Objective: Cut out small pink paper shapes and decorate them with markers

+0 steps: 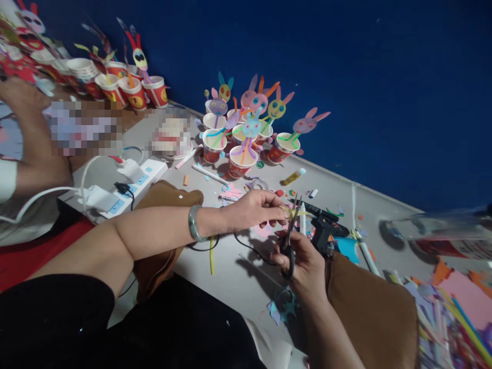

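My left hand [255,211], a bangle on its wrist, is closed with its fingertips pinching a thin yellow strip [294,212], perhaps paper. In my right hand [307,264] is a pair of scissors [289,243] with black handles; the blades point up and away and cross the strip just past my left fingertips. Whether the blades are parted around the strip is hard to tell. Just beyond the scissors lies a black glue gun [326,228] with a cord. Another yellow strip [211,259] lies below my left wrist.
Paper cups [243,163] with rabbit-faced figures stand by the blue wall; more cups [156,92] are at far left. A power strip [134,187] with plugs and a co-worker's arm [34,128] are left. Coloured scraps, a glue stick [292,177] and a brown cloth [372,307] lie around.
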The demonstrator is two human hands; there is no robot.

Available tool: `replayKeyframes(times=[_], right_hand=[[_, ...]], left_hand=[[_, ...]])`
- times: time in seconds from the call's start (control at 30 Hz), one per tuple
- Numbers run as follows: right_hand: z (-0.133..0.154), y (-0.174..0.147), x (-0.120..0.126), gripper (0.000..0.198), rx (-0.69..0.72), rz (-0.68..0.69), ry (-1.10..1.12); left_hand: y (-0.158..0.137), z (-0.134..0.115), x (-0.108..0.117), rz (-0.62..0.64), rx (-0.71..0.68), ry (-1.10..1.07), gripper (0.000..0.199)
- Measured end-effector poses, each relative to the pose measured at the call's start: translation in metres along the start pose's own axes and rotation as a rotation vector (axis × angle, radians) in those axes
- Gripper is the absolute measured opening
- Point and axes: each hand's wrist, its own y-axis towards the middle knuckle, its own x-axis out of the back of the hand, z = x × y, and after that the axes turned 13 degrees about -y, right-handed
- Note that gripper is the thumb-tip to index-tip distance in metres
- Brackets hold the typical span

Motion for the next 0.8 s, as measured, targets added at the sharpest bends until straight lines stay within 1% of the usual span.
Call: replayKeyframes(times=[0.5,0.8], right_hand=[[-0.0009,-0.0007,0.0023,0.047,-0.002,0.002,-0.03],[-0.0022,0.0011,0.0042,0.043,0.043,-0.008,-0.028]], left_hand=[[0.0004,0.0004,0.0002,0.007,-0.014,-0.023,0.018],[0.0012,0.0016,0.0005,-0.008,-0.005,-0.039,0.016]])
